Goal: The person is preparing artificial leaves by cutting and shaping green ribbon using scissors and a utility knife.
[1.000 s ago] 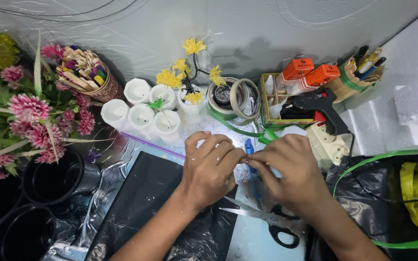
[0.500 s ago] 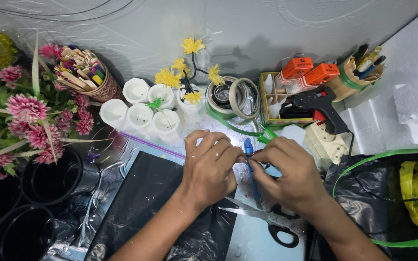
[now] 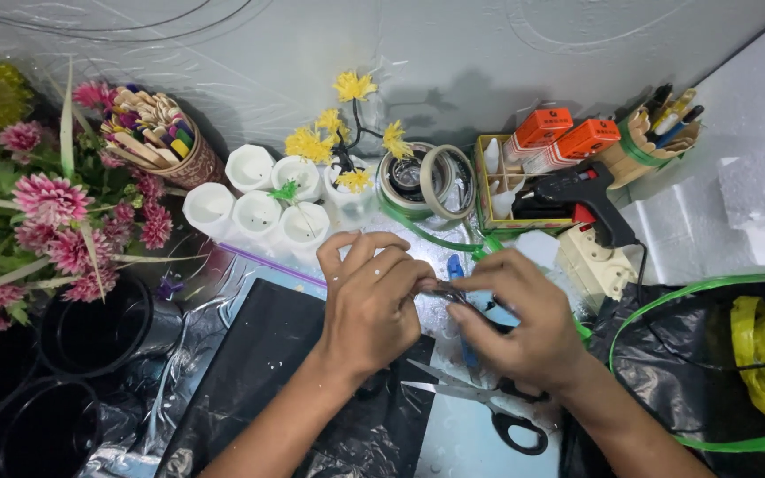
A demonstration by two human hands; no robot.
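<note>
My left hand (image 3: 372, 305) and my right hand (image 3: 520, 319) meet at the middle of the work surface. Their fingertips pinch a small thin dark piece (image 3: 447, 290) between them; what it is I cannot make out. A blue-handled tool (image 3: 456, 268) lies just behind the fingers. Black-handled scissors (image 3: 480, 403) lie open below my right hand. A black sheet (image 3: 267, 372) lies under my left forearm.
White cups (image 3: 257, 196) with yellow artificial flowers (image 3: 345, 133) stand behind the hands. Pink flowers (image 3: 50, 208) and black pots (image 3: 90, 332) sit at left. Tape rolls (image 3: 427, 181), a black glue gun (image 3: 582, 190), orange-capped bottles (image 3: 568, 137), green ribbon (image 3: 683, 296) and foam blocks (image 3: 754, 190) lie at right.
Both hands stay together at the same spot. The fingers have shifted slightly around the small piece between them.
</note>
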